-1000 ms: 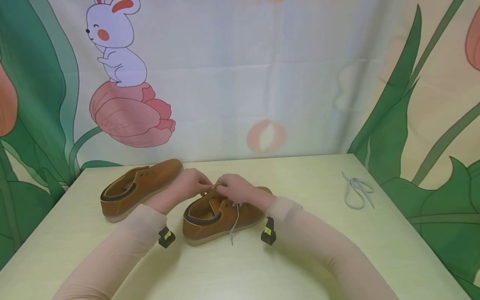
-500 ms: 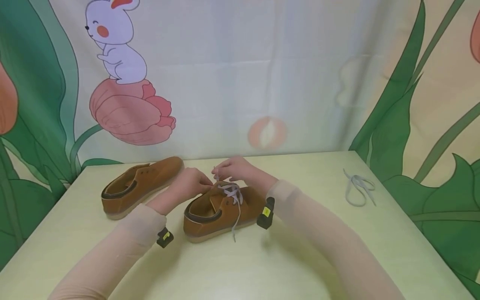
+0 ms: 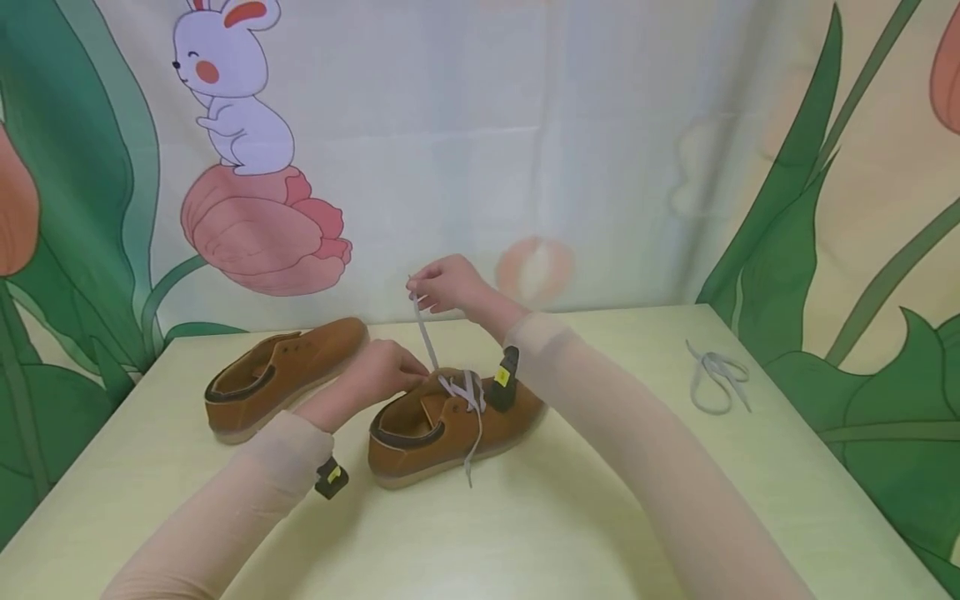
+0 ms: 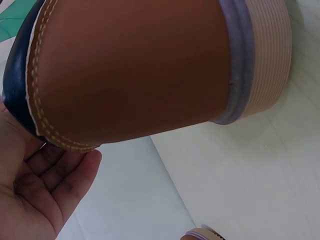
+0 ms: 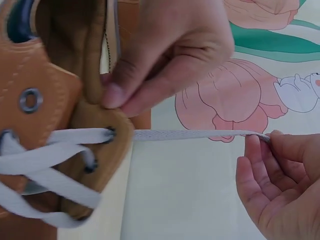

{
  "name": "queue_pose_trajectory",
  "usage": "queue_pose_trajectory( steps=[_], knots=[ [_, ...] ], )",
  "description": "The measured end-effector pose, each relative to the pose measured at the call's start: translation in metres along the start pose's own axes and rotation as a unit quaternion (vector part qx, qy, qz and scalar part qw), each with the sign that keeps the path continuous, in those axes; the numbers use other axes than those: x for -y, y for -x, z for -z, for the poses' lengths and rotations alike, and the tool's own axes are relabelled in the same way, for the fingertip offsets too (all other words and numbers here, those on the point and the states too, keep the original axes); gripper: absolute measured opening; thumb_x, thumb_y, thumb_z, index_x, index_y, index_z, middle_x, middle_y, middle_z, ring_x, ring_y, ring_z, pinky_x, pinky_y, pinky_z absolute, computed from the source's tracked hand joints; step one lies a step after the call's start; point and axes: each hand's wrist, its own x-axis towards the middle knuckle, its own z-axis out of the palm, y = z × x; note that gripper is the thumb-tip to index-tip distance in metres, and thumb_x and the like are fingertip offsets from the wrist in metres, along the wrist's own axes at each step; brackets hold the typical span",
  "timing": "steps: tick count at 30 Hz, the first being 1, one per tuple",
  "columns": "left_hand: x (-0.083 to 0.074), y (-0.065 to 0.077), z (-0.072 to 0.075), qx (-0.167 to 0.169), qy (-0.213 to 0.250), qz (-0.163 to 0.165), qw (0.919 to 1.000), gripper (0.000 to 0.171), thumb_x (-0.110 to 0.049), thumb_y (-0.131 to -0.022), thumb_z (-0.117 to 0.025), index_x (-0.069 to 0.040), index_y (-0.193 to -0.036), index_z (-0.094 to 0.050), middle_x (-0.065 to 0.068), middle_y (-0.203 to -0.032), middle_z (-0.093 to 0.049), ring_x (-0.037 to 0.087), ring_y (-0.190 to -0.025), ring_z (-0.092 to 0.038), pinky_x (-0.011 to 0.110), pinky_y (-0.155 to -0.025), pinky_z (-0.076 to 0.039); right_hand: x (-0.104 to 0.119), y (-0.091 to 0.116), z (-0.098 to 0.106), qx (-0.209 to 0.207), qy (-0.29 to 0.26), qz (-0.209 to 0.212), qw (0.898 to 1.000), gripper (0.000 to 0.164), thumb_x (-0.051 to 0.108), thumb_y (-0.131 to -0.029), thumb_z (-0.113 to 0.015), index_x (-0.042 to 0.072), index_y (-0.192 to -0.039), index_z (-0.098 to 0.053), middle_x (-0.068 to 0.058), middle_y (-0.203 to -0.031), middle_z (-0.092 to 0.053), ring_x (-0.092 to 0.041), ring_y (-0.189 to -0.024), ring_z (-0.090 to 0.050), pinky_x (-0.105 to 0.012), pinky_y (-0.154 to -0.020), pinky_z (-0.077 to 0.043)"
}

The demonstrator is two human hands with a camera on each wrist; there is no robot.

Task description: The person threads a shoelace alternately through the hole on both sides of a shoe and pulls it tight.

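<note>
A brown shoe (image 3: 412, 457) with a dark heel collar stands on the table, partly laced with a whitish shoelace (image 3: 425, 335). My left hand (image 3: 377, 370) pinches its far eyelet flap (image 5: 112, 131) between thumb and finger, as the right wrist view shows. Above and beyond the shoe, my right hand (image 3: 450, 285) pinches the lace near its tip. From there the lace runs taut down to an eyelet on that flap. The other lace end hangs over the shoe's near side. In the left wrist view the shoe's heel fills much of the frame, with my left fingers (image 4: 75, 175) partly behind it.
A second brown shoe (image 3: 277, 379), with no lace in its eyelets, stands on the left of the table (image 3: 600, 508). At the right lies a loosely looped whitish lace (image 3: 714, 383). A printed curtain (image 3: 600, 167) hangs behind the back edge.
My right hand has gone from the shoe's flap up and away from me, drawing the shoelace out into a long taut length. My left hand stays at the flap.
</note>
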Motion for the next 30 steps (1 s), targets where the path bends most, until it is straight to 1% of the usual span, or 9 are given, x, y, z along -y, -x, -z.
queue_pose_trajectory(
  steps=[5, 9, 15, 20, 23, 25, 26, 28, 30],
  knots=[
    [-0.001, 0.001, 0.001, 0.006, 0.002, -0.007, 1.0000, 0.014, -0.009, -0.092, -0.070, -0.002, -0.096, -0.082, 0.012, -0.094, -0.081, 0.016, -0.081, -0.071, 0.029, -0.072, -0.056, 0.007, -0.005, -0.003, -0.013, -0.045, -0.011, 0.999, 0.029, 0.014, -0.101, -0.064, -0.004, -0.123, -0.069, -0.023, -0.124, -0.072, -0.031, -0.109, -0.074, -0.032, -0.091, -0.061],
    [-0.001, 0.000, 0.004, 0.012, 0.003, -0.011, 0.9999, 0.014, -0.007, -0.092, -0.070, -0.002, -0.096, -0.082, 0.011, -0.094, -0.081, 0.016, -0.082, -0.072, 0.029, -0.073, -0.057, 0.006, -0.009, -0.007, 0.007, -0.056, -0.018, 0.998, 0.034, 0.013, -0.101, -0.064, -0.005, -0.131, -0.064, -0.022, -0.132, -0.069, -0.033, -0.118, -0.071, -0.036, -0.099, -0.058],
    [-0.006, 0.005, 0.015, 0.009, -0.027, 0.016, 0.9995, 0.016, -0.012, -0.094, -0.069, -0.002, -0.093, -0.082, 0.009, -0.087, -0.080, 0.012, -0.071, -0.061, 0.032, -0.075, -0.055, 0.001, 0.005, -0.001, 0.058, 0.044, 0.035, 0.997, 0.038, 0.021, -0.104, -0.060, 0.002, -0.137, -0.061, -0.016, -0.138, -0.066, -0.031, -0.123, -0.068, -0.039, -0.103, -0.056],
    [-0.012, 0.016, 0.018, -0.013, -0.024, 0.013, 0.9995, 0.016, -0.013, -0.095, -0.069, -0.003, -0.093, -0.081, 0.007, -0.087, -0.080, 0.012, -0.074, -0.064, 0.035, -0.076, -0.056, -0.012, 0.047, 0.011, 0.078, 0.166, 0.141, 0.973, 0.024, 0.019, -0.103, -0.060, 0.006, -0.120, -0.070, -0.012, -0.117, -0.075, -0.027, -0.104, -0.073, -0.030, -0.088, -0.058],
    [-0.017, 0.025, 0.016, -0.017, -0.006, 0.006, 0.9998, 0.015, -0.014, -0.095, -0.069, -0.004, -0.094, -0.081, 0.007, -0.087, -0.080, 0.013, -0.077, -0.065, 0.034, -0.074, -0.055, -0.028, 0.077, 0.011, 0.093, 0.240, 0.206, 0.944, 0.018, 0.017, -0.102, -0.063, 0.007, -0.113, -0.073, -0.006, -0.110, -0.077, -0.019, -0.095, -0.072, -0.025, -0.084, -0.055],
    [-0.021, 0.031, 0.012, -0.020, 0.006, 0.006, 0.9998, 0.015, -0.014, -0.095, -0.069, -0.003, -0.096, -0.081, 0.008, -0.089, -0.079, 0.016, -0.079, -0.065, 0.034, -0.074, -0.055, -0.040, 0.096, 0.008, 0.104, 0.296, 0.246, 0.917, 0.015, 0.016, -0.100, -0.066, 0.009, -0.109, -0.075, -0.004, -0.107, -0.077, -0.015, -0.092, -0.070, -0.023, -0.084, -0.054],
    [-0.023, 0.033, 0.010, -0.023, 0.009, 0.008, 0.9997, 0.016, -0.014, -0.095, -0.069, -0.003, -0.098, -0.081, 0.009, -0.091, -0.080, 0.017, -0.082, -0.068, 0.035, -0.076, -0.056, -0.047, 0.105, 0.006, 0.106, 0.339, 0.274, 0.894, 0.014, 0.016, -0.099, -0.067, 0.010, -0.107, -0.076, -0.002, -0.104, -0.077, -0.014, -0.091, -0.069, -0.022, -0.082, -0.054],
    [-0.029, 0.038, 0.004, -0.029, 0.016, 0.009, 0.9994, 0.018, -0.015, -0.096, -0.069, -0.002, -0.102, -0.080, 0.011, -0.095, -0.080, 0.020, -0.086, -0.070, 0.037, -0.079, -0.057, -0.062, 0.120, 0.001, 0.103, 0.429, 0.337, 0.831, 0.011, 0.019, -0.097, -0.070, 0.013, -0.104, -0.076, 0.001, -0.102, -0.076, -0.012, -0.090, -0.068, -0.021, -0.080, -0.055],
    [-0.033, 0.041, -0.003, -0.028, 0.025, 0.013, 0.9992, 0.019, -0.015, -0.096, -0.069, -0.002, -0.104, -0.079, 0.011, -0.096, -0.080, 0.021, -0.086, -0.069, 0.037, -0.079, -0.057, -0.079, 0.131, -0.004, 0.088, 0.523, 0.398, 0.748, 0.009, 0.022, -0.095, -0.073, 0.017, -0.101, -0.075, 0.005, -0.099, -0.074, -0.010, -0.088, -0.067, -0.019, -0.076, -0.054]
  ],
)
